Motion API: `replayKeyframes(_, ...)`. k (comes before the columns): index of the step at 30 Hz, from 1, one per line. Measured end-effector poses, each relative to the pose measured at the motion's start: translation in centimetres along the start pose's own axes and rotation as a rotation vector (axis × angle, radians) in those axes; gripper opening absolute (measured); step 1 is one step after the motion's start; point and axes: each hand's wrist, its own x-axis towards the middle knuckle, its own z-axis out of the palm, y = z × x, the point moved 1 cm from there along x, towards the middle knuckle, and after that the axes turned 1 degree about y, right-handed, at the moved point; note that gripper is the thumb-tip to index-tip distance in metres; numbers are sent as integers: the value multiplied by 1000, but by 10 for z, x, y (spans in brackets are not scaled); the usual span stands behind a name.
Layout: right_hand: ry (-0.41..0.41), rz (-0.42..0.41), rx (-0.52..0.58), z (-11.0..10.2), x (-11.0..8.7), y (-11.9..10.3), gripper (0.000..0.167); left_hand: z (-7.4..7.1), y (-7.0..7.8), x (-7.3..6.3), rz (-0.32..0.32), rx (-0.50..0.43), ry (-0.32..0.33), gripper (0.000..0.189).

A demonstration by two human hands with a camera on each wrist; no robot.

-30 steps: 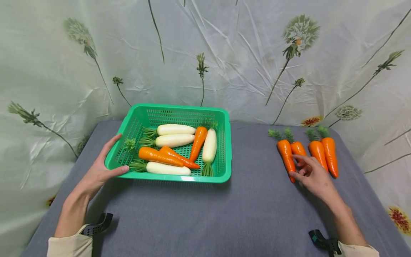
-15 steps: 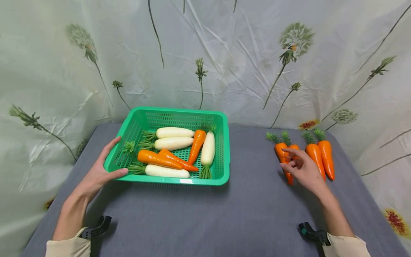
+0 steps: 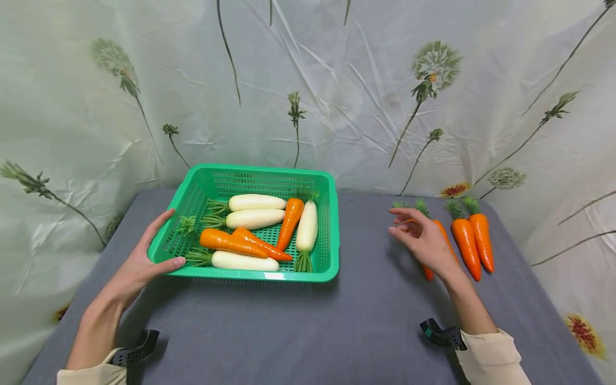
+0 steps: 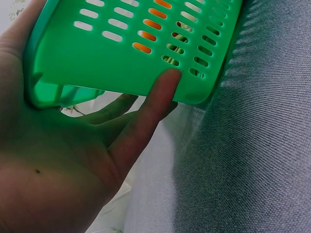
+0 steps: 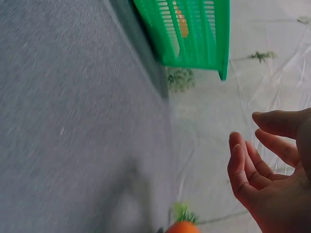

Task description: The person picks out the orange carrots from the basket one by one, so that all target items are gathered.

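My left hand (image 3: 135, 270) holds the near left corner of a green plastic basket (image 3: 293, 276), thumb at the front rim and fingers along the left side. In the left wrist view, fingers lie against the slotted outer wall of the basket (image 4: 73, 60). Inside lie several white radishes (image 3: 255, 219) with green stems and three orange carrots (image 3: 291, 222). My right hand (image 3: 427, 243), fingers loosely bent and holding nothing, hovers left of the carrots (image 3: 466, 243) on the table and partly hides two of them. The right wrist view shows a gap between thumb and fingers of that hand (image 5: 272, 177).
A grey cloth (image 3: 308, 331) covers the table. Behind it and along both sides hangs a pale curtain (image 3: 337, 107) with a dandelion print. Each wrist carries a black band (image 3: 137, 348).
My right hand has left the carrots at the right and moved left, toward the basket, with no carrot in it. The left hand keeps its hold on the basket corner.
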Motion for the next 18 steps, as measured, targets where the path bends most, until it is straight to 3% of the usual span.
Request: replayKeyframes(18, -48, -102, 89, 40, 28, -43, 39, 0, -1, -2, 12, 15, -3, 101)
